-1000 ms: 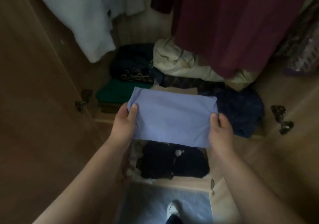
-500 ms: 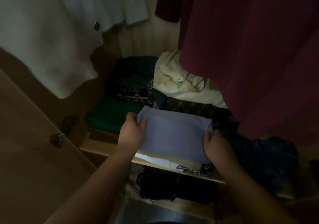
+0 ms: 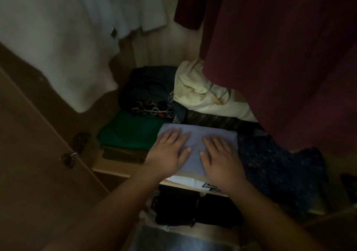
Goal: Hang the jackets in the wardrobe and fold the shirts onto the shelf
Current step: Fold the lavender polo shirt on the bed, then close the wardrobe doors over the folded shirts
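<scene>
The folded lavender shirt point(image 3: 195, 136) lies on the wardrobe shelf point(image 3: 112, 170), just below the middle of the frame, on top of a white garment with a black print point(image 3: 185, 180) whose front edge sticks out beneath it. Both hands lie flat on the shirt, palms down and fingers spread. The left hand point(image 3: 166, 152) covers its left half and the right hand point(image 3: 222, 158) its right half, with a strip of cloth showing between the two thumbs. Neither hand curls round or pinches anything.

Just left of the shirt sits a folded green garment point(image 3: 131, 131) on a thin stack of brownish pieces. To the right, touching the shirt's edge, a dark blue speckled fabric point(image 3: 274, 163) spills over the shelf front. Behind, toward the middle of the frame, are a dark teal bundle point(image 3: 148, 84) with a patterned piece tucked in it and a crumpled cream garment point(image 3: 201, 100).

A maroon garment point(image 3: 270, 57) hangs across the upper right, a white one point(image 3: 58, 48) across the upper left. Black clothes point(image 3: 193, 208) fill the compartment under the shelf (the light there is very dim). The brown wardrobe door point(image 3: 29, 163) takes up the lower left.
</scene>
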Available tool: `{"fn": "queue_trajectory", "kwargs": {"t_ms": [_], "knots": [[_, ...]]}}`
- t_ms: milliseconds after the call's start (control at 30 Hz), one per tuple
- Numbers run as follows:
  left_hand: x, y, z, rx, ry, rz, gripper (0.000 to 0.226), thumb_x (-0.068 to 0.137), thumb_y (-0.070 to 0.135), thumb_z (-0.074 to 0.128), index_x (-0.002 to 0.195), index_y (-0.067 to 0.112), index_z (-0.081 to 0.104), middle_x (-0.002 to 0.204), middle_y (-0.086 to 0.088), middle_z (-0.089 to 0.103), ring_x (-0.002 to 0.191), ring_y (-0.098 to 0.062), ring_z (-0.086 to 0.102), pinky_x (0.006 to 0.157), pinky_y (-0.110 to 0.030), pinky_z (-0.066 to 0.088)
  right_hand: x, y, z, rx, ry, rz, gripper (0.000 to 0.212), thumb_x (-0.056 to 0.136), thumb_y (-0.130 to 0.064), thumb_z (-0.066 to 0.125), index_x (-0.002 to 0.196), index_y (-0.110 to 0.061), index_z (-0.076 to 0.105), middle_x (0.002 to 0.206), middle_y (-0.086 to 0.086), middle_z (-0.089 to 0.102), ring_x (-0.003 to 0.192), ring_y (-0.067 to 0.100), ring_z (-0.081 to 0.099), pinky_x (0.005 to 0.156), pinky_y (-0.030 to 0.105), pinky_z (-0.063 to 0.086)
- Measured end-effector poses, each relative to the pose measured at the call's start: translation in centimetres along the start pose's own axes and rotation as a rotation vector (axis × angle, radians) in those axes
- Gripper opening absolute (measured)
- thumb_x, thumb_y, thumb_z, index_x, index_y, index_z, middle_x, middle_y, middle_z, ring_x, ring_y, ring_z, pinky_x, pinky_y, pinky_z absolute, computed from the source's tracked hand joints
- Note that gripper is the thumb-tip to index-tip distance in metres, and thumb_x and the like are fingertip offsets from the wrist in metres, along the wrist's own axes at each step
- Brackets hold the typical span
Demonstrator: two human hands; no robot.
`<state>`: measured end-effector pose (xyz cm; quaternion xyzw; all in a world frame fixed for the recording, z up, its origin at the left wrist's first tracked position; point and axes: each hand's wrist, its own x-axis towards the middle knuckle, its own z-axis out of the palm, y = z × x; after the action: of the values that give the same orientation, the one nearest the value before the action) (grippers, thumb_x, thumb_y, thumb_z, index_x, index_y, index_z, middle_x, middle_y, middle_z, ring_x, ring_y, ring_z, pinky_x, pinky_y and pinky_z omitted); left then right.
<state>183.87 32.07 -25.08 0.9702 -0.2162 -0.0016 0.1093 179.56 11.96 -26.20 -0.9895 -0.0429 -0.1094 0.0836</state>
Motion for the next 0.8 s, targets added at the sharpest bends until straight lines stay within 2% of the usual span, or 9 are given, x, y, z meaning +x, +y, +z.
{"fn": "queue_trajectory", "kwargs": {"t_ms": [67, 167, 300, 500, 633, 800], "knots": [[0.1, -0.4, 0.0, -0.014, -0.006, 0.006, 0.079, 0.087, 0.07, 0.001, 0.158, 0.037, 0.012, 0.167, 0.002, 0.011, 0.154, -0.018, 0.004, 0.125, -0.036, 0.002, 0.1, -0.2, 0.4, -0.015, -0.022, 0.034, 0.064, 0.099, -0.052, 0.02, 0.147, -0.018, 0.045, 0.146, 0.009, 0.051, 0.134, 0.026, 0.046, 0.115, 0.042, 0.032], [0.1, -0.3, -1.2, -0.002, -0.057, 0.04, 0.065, 0.1, 0.062, 0.017, 0.158, 0.035, 0.01, 0.167, 0.0, 0.01, 0.154, -0.02, 0.003, 0.125, -0.041, 0.003, -0.2, -1.3, -1.0, -0.033, -0.056, 0.092, 0.07, 0.096, -0.055, 0.013, 0.151, -0.019, 0.038, 0.151, 0.008, 0.044, 0.138, 0.024, 0.04, 0.116, 0.039, 0.029], [-2.0, 0.7, -4.0, 0.005, -0.06, 0.108, 0.065, 0.102, 0.059, 0.022, 0.159, 0.03, 0.013, 0.167, -0.003, 0.009, 0.154, -0.025, 0.0, 0.124, -0.047, 0.002, -3.8, -3.3, -4.8, -0.02, 0.055, 0.225, 0.064, 0.094, -0.049, 0.023, 0.138, -0.012, 0.053, 0.133, 0.015, 0.059, 0.123, 0.033, 0.054, 0.1, 0.046, 0.047], [-10.5, 4.0, -5.3, -0.131, -0.026, 0.258, 0.061, 0.103, 0.054, 0.028, 0.158, 0.03, 0.016, 0.166, -0.006, 0.015, 0.154, -0.025, 0.004, 0.123, -0.049, 0.01, -14.8, -6.7, -9.7, -0.012, 0.121, 0.406, 0.063, 0.094, -0.048, 0.028, 0.147, -0.018, 0.041, 0.149, 0.01, 0.046, 0.14, 0.031, 0.037, 0.112, 0.047, 0.037], [-15.3, 7.8, -4.7, -0.099, -0.043, 0.357, 0.061, 0.103, 0.053, 0.03, 0.157, 0.028, 0.019, 0.166, -0.006, 0.017, 0.153, -0.027, 0.008, 0.123, -0.046, 0.011, -22.8, -7.1, -11.3, -0.047, 0.14, 0.512, 0.068, 0.092, -0.052, 0.022, 0.151, -0.021, 0.036, 0.153, 0.007, 0.042, 0.143, 0.029, 0.033, 0.114, 0.046, 0.035], [-19.5, 14.5, -3.2, -0.117, -0.106, 0.526, 0.062, 0.103, 0.052, 0.03, 0.158, 0.029, 0.013, 0.167, -0.003, 0.01, 0.154, -0.024, 0.002, 0.124, -0.047, 0.007, -31.9, -6.1, -13.5, -0.068, 0.194, 0.66, 0.058, 0.095, -0.042, 0.04, 0.148, -0.018, 0.038, 0.146, 0.006, 0.047, 0.136, 0.025, 0.038, 0.11, 0.042, 0.038]]}}
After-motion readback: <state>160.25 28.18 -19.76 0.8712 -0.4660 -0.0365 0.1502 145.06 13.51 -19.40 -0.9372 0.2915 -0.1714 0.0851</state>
